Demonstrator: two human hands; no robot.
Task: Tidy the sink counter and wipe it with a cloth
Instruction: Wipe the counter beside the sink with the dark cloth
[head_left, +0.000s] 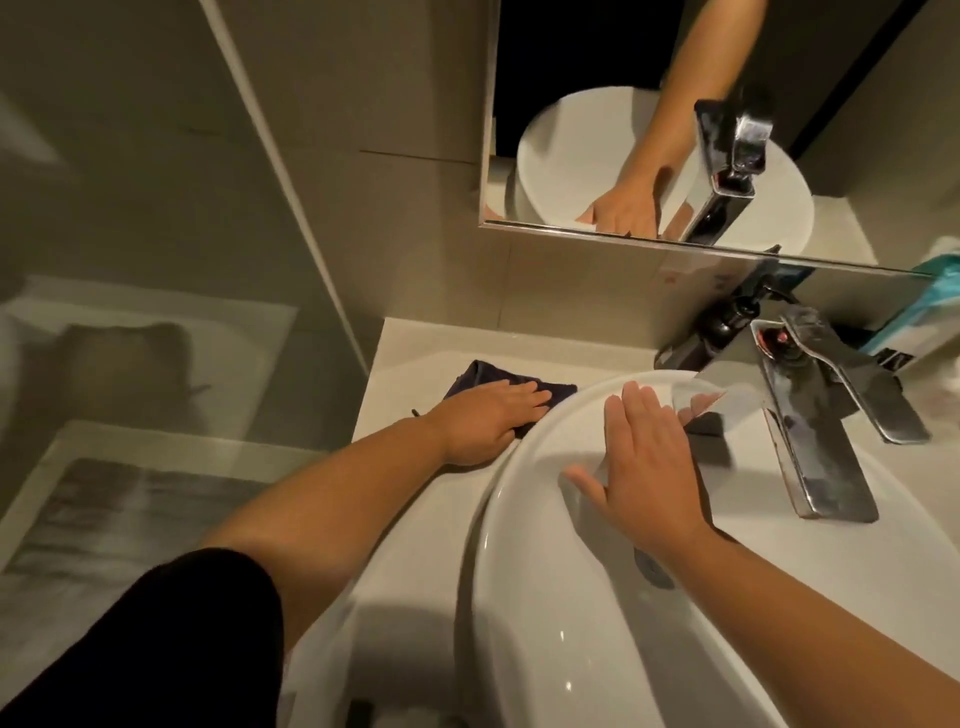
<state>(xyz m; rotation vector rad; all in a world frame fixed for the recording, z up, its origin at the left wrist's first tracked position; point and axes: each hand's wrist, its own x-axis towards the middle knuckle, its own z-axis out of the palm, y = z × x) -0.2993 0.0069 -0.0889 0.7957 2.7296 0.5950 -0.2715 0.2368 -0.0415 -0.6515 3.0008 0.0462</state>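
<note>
A dark navy cloth (480, 376) lies on the pale sink counter (410, 353), left of the white round basin (524, 597). My left hand (480, 421) presses down on the cloth, fingers stretched across it and the palm close to the basin's side. My right hand (644, 462) rests flat over the basin's far rim with the fingers extended and the thumb spread. A small clear plastic piece (693, 397) sits at its fingertips; whether the fingers hold it I cannot tell.
A chrome tap (810, 431) stands behind the basin on the right. A dark pump bottle (727, 325) and a teal-and-white pack (930, 322) sit by the wall. The mirror (649, 119) hangs above. A glass partition (291, 208) borders the counter's left edge.
</note>
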